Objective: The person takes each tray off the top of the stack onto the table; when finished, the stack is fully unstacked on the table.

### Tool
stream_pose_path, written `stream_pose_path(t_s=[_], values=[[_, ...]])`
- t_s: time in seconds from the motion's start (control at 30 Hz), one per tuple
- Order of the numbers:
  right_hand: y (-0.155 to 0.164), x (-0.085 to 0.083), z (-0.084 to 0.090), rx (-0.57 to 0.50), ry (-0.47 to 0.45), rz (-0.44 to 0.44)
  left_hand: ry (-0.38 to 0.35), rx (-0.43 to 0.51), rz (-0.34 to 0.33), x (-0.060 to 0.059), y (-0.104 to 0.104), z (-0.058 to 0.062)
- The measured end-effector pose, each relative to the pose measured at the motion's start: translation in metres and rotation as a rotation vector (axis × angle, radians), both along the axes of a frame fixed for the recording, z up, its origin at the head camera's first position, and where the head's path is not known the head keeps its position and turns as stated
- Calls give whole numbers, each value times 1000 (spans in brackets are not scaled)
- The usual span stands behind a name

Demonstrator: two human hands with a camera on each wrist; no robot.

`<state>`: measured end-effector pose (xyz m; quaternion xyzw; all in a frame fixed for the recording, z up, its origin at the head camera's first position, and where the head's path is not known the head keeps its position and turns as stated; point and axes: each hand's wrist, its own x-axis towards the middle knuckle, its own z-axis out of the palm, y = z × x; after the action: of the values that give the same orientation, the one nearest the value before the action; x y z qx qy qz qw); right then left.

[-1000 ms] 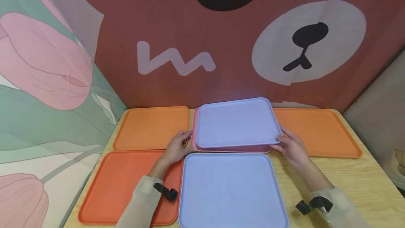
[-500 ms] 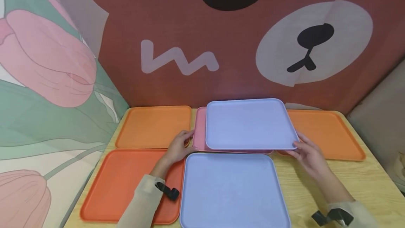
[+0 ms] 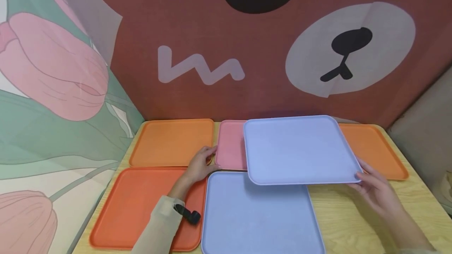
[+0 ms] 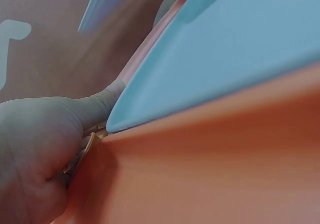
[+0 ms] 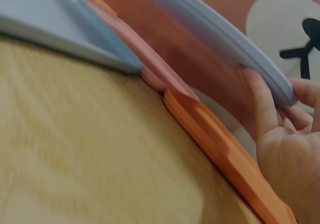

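My right hand grips the front right corner of a lavender tray, which is raised and tilted. In the right wrist view, thumb and fingers pinch its rim. A pink tray lies at the table's back, its right part hidden under the raised tray. My left hand touches the pink tray's left edge, thumb near the front corner. The left wrist view shows that thumb straight against the pink rim; the other fingers are mostly hidden. In front lies a second, light-blue tray, partly under the raised one.
An orange tray lies back left, with a red-orange tray before it under my left forearm. Another orange tray lies back right. The wooden table meets a printed cloth wall at the back.
My right hand has moved right and toward me, lifting the lavender tray off the pink one and uncovering the pink tray's left part. My left hand has stayed at the pink tray's edge.
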<state>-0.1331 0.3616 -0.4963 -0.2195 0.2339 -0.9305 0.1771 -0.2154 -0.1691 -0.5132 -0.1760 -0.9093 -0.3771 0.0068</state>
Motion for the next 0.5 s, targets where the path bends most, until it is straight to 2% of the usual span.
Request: stream_pose_path(t_s=[0.23, 0.4, 0.5], values=[[38, 30, -10, -72, -58, 39, 17, -8, -6, 0, 1, 0], [69, 50, -18, -30, -73, 45, 3, -2, 1, 2, 1, 0], [87, 57, -23, -41, -47, 83, 9, -4, -1, 2, 1, 0]])
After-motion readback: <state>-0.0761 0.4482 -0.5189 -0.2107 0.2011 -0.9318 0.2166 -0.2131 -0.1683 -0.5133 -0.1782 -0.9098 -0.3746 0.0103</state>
